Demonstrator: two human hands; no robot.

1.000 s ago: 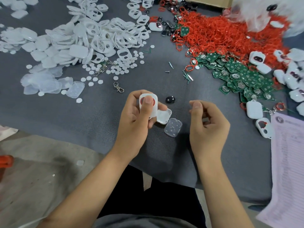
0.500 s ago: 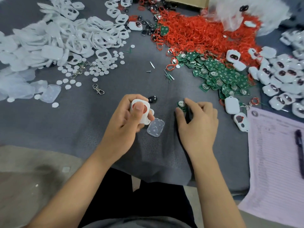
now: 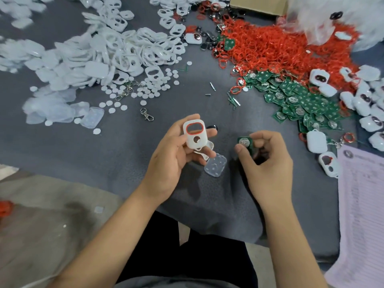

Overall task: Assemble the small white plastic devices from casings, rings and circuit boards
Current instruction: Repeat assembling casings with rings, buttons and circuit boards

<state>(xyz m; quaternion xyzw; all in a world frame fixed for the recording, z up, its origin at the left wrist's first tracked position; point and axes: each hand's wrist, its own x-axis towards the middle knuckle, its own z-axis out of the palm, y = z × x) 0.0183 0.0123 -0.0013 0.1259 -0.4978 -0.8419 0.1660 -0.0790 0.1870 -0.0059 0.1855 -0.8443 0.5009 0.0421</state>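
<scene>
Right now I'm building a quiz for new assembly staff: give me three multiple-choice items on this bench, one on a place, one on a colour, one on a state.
1. Where does the clear cover lie?
A. on the cloth between the hands
B. on the paper form
C. in the cardboard box

2. What colour is the ring in the white casing?
A. blue
B. red
C. yellow

3. What is the right hand doing?
A. resting flat and empty
B. writing with a pen
C. pinching a green circuit board

Answers:
1 A, it lies on the grey cloth below the left hand.
2 B, a red rim lines the large opening.
3 C, thumb and fingers curl round the board.
</scene>
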